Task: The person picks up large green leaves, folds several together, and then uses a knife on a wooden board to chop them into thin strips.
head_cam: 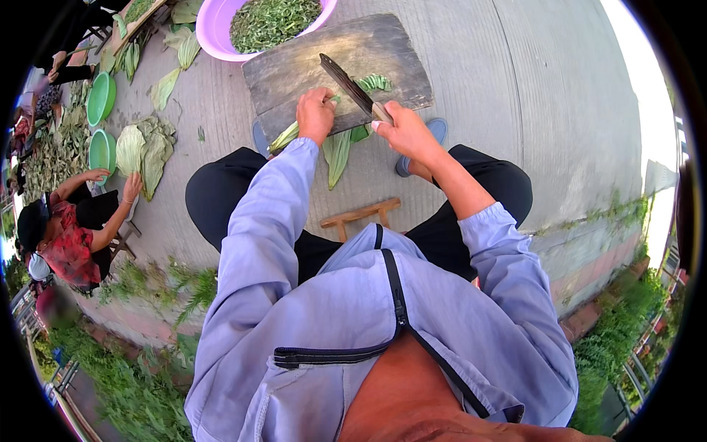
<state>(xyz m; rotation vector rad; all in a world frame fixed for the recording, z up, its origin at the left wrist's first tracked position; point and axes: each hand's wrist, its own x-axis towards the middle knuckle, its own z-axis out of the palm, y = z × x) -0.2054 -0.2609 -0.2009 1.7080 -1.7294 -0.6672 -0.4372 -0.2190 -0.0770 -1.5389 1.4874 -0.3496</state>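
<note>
A worn wooden board (342, 61) lies before me. My right hand (406, 130) is closed round the wooden handle of a long dark-bladed knife (348, 83), its blade slanting up and left over the board. My left hand (316, 115) grips a bundle of green leaves (284, 136) near the board's lower left; one end sticks out below the hand, a bit of green shows at the fingertips. Cut green strips (374, 83) lie on the board right of the blade. A long pale green leaf (336, 157) hangs at the board's near edge.
Beyond the board stands a pink basin (212, 33) of chopped greens (276, 22). A wooden stool (362, 212) is between my legs. To the left are large leaves (146, 149), two green basins (102, 98) and a seated person (72, 237) in a red top.
</note>
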